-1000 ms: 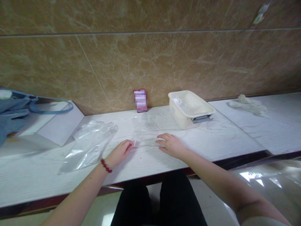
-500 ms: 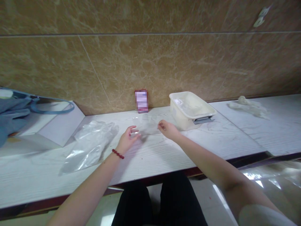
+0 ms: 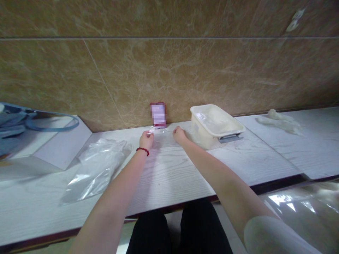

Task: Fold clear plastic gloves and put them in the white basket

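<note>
Between my hands, a transparent plastic bag (image 3: pixel 164 137) lies near the back of the white bench; its edges are hard to see. My left hand (image 3: pixel 146 140), with a red bead bracelet at the wrist, is closed on its left edge. On the other side my right hand (image 3: pixel 179 135) has its fingers pinched together at the bag's right edge. Just behind the bag, a phone-like thing with a red edge and a blurred face (image 3: pixel 159 115) leans against the wall. Close to the right hand is a cream plastic bin (image 3: pixel 201 132) with transparent plastic inside.
Left of my arm lies a pile of transparent plastic bags (image 3: pixel 92 169). Further left, a white box (image 3: pixel 57 151) carries blue cloth (image 3: pixel 12 125) with a strap. A pale glove-like item (image 3: pixel 282 121) rests at the right. The brown tiled wall (image 3: pixel 169 77) bounds the bench (image 3: pixel 169 176).
Both hands have moved further toward the wall. My left hand, spread earlier, has closed on the bag's edge. The right hand stays pinched, slightly more to the left.
</note>
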The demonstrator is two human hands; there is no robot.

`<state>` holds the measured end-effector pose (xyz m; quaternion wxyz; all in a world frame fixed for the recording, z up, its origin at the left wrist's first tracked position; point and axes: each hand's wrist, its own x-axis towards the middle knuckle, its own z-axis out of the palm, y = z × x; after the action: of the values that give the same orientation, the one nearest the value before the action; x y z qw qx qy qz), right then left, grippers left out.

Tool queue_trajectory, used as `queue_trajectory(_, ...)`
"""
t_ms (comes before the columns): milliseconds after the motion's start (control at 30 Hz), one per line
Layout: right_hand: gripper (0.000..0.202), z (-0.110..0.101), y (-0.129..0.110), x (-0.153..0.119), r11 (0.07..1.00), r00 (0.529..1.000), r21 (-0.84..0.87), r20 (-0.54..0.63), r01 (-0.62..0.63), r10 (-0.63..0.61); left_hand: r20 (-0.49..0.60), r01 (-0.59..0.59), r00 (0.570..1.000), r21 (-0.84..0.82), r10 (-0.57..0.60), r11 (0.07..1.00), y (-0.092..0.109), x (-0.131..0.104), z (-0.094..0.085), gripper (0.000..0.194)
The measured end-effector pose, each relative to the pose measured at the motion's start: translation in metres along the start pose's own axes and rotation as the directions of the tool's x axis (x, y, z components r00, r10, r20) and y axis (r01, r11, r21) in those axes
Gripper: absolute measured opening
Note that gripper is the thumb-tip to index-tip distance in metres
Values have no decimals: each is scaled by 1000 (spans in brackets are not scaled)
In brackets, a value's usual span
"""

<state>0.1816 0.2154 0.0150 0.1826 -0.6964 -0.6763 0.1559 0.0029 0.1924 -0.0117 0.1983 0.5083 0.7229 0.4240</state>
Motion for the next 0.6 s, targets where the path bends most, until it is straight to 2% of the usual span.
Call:
queue_trajectory(133, 30, 5, -1, 5, 999, 999, -37, -3, -36, 36, 5, 3, 1000, -17, -3, 1000, -2, 3, 9, 41)
queue_trajectory(267, 34, 9, -2, 8, 997, 1000, -78, -1, -14, 14, 34, -60, 998, 65, 58, 996, -6, 7, 14, 37)
queue_trajectory(600, 33, 21, 1, 11, 976, 997, -212, -48, 53, -64, 83, -215, 976, 277, 200, 937, -1, 5, 0, 34)
